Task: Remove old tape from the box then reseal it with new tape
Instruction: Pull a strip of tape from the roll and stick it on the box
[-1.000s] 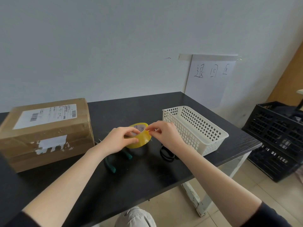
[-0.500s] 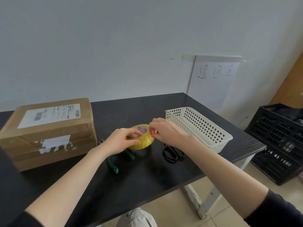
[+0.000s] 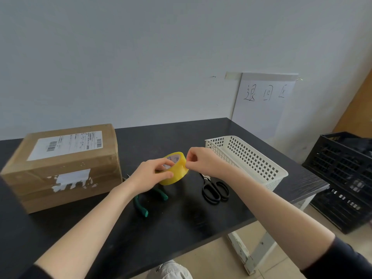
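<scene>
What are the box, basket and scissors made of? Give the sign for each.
The box looks like brown cardboard, glossy under tape. The basket: white moulded plastic, by its grid of holes. The scissors: black handles seem plastic, pale blades likely metal.

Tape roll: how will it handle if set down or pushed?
Likely rolls if left on edge: the tape roll is a round ring. Probably light: the left hand holds it with its fingers. Glossy side may be slick.
</scene>
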